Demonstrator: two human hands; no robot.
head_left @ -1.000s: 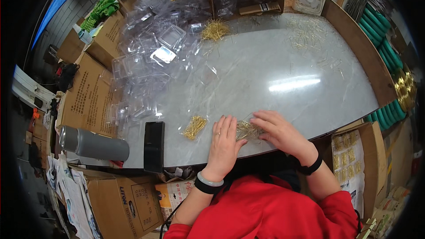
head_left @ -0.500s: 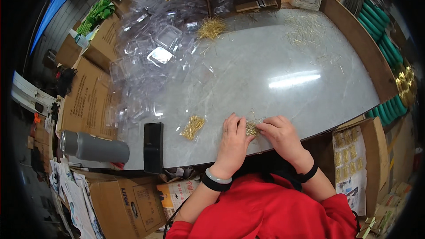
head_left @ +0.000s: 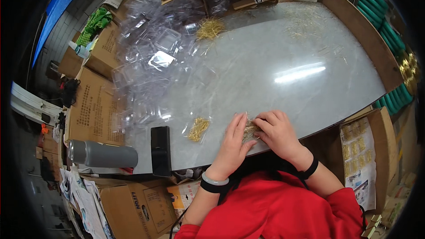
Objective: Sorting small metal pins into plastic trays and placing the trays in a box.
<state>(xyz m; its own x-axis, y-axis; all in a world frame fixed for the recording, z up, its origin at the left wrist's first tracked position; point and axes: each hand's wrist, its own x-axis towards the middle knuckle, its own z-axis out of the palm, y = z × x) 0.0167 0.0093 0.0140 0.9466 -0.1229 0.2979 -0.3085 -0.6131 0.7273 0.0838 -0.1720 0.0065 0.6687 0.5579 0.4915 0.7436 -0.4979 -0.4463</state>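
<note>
At the table's near edge, a small heap of thin gold-coloured wire pieces (head_left: 249, 131) lies between my two hands. My left hand (head_left: 232, 144) cups its left side, with long straight fingers and the thumb at the near side. From the right, my right hand (head_left: 278, 136) closes bent fingers on the same wires; its fingertips partly cover them. To the left of my hands, a clear plastic pack (head_left: 198, 129) filled with similar gold wires rests on the grey table (head_left: 248, 75).
A black phone (head_left: 160, 151) and a grey bottle (head_left: 104, 154) lie at the left. Clear plastic cases (head_left: 155, 53) pile up behind them, beside a gold wire heap (head_left: 210, 28). Loose wires (head_left: 305, 21) lie far right. An open carton (head_left: 385, 146) holding filled packs stands at the right.
The view has shifted slightly, moving the table things in the picture. My right fingers have come further over the wires, and my left thumb has moved nearer to me.
</note>
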